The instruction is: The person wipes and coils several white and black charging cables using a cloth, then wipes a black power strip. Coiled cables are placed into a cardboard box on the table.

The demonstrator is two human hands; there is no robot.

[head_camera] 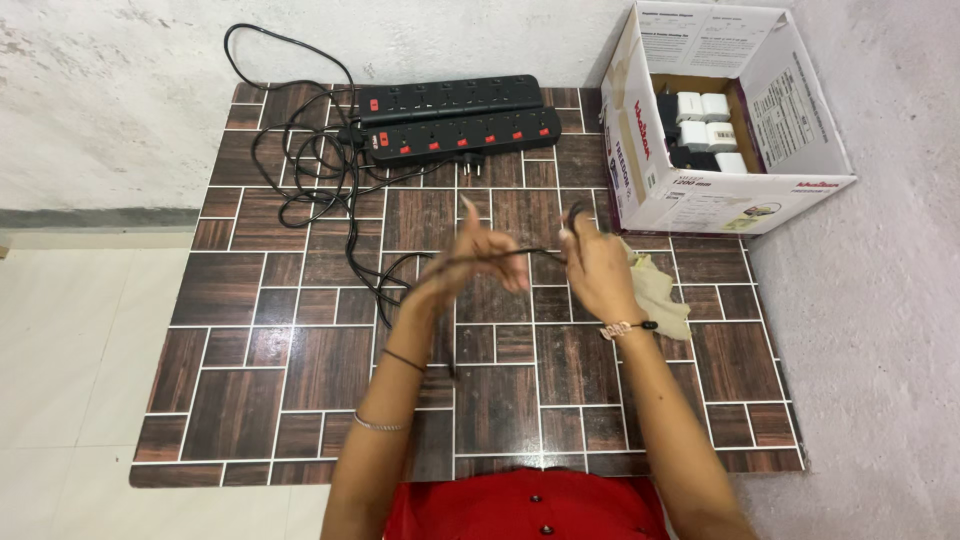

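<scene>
Looking down, I see my left hand (pixel 487 255) and right hand (pixel 592 268) at mid-frame, each grip pinching the black cord (pixel 535 251) stretched between them above the counter (pixel 300 370). A beige cloth (pixel 660 295) lies just under my right wrist. Two black power strips (pixel 455 120) sit side by side at the upper centre, their cables tangled (pixel 310 170) to the left. An open white carton (pixel 730 180) with white adapters (pixel 710 125) stands at upper right. Brown tile-patterned counter top, pale floor and wall around.
</scene>
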